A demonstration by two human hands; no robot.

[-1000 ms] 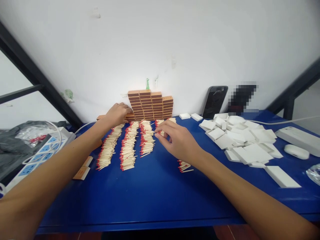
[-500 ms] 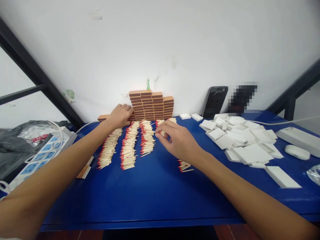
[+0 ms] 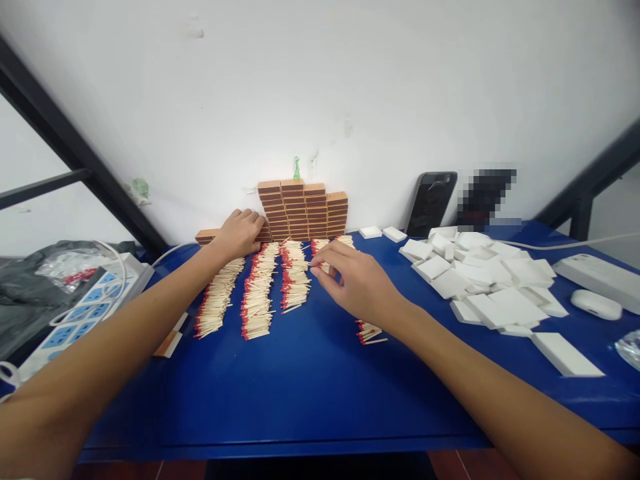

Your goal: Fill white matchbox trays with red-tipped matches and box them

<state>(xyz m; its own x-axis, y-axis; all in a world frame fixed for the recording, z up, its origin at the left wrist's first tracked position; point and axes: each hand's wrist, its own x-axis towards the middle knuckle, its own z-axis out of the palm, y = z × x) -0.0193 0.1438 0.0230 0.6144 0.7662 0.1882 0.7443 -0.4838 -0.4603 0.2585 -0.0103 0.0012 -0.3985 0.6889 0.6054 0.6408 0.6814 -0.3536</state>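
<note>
Brown matchboxes (image 3: 305,210) are stacked against the wall in columns of uneven height. At the stack's lower left, my left hand (image 3: 240,233) has its fingers curled over a matchbox (image 3: 263,235), thumb below and fingertips above. Several rows of red-tipped matches (image 3: 257,293) lie in front of the stack. Over one of the rows on the right, my right hand (image 3: 357,277) is closed, thumb and fingers bent together around matches (image 3: 323,267). Its palm hides most of that row; a few matches (image 3: 370,332) show below the wrist.
White box trays (image 3: 480,273) are heaped on the blue table (image 3: 300,393) at right, near a black phone (image 3: 431,203) and a white earbud case (image 3: 595,305). A power strip (image 3: 85,320) and a dark plastic bag (image 3: 23,300) lie at left.
</note>
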